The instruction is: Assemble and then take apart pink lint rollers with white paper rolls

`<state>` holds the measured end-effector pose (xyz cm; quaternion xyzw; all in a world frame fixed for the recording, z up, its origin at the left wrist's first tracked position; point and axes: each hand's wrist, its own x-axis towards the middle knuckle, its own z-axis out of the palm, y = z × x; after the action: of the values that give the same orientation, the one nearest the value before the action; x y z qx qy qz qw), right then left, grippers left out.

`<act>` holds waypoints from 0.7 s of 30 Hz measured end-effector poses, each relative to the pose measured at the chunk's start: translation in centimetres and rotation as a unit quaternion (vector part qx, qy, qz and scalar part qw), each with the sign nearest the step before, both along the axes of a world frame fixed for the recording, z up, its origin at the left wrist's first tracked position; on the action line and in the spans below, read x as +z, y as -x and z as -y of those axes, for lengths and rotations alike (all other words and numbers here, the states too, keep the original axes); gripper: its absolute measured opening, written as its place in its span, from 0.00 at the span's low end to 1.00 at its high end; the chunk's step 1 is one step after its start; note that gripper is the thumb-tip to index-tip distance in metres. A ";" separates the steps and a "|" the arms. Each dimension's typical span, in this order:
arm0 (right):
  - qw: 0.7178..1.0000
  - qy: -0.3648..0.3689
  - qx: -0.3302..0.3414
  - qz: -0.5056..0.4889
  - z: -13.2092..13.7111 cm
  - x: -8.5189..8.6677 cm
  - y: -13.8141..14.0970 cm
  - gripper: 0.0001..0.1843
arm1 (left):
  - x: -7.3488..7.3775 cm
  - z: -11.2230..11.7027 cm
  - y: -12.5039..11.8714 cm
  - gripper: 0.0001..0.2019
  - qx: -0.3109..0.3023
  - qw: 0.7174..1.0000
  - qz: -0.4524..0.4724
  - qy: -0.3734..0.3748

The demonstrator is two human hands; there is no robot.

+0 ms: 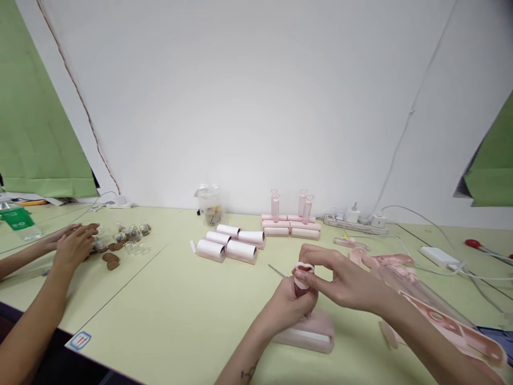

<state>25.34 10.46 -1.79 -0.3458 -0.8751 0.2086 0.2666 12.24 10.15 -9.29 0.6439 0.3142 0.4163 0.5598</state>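
Observation:
My left hand (290,299) is closed around a small pink tube, mostly hidden by the fingers. On its top sits a pale pink loop-shaped cap (304,267), pinched between the thumb and fingers of my right hand (340,275). Just below both hands lies a pink rounded case (308,334) with a white strip along its front. A thin metal rod (276,270) pokes out beside my left hand; whether I hold it or it lies on the table I cannot tell.
At the back stand pink tubes with heart-shaped loops (308,208) among pink cases (305,231). Several white-and-pink half-round shells (241,250) lie left of them. Pink plastic parts (441,318) and cables crowd the right. Another person's hands (78,246) handle small brown-and-glass pieces at left.

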 end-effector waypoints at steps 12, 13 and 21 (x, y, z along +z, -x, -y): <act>0.984 0.124 0.093 -0.091 -1.6 -2.1 1.9 0.17 | -0.6 -0.2 -0.2 0.06 0.026 0.999 0.013 0.039; 0.981 0.142 0.101 -0.082 -1.7 -1.9 2.0 0.17 | -0.2 0.0 -0.1 0.05 0.019 0.999 0.024 0.041; 0.955 0.284 0.087 0.013 -1.2 -0.7 1.7 0.19 | 0.6 0.3 -0.1 0.25 -0.032 0.981 0.189 0.019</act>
<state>23.66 11.68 -2.53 -0.3324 -0.8101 0.4661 0.1266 12.29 9.83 -8.71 0.5529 0.1900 0.5063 0.6340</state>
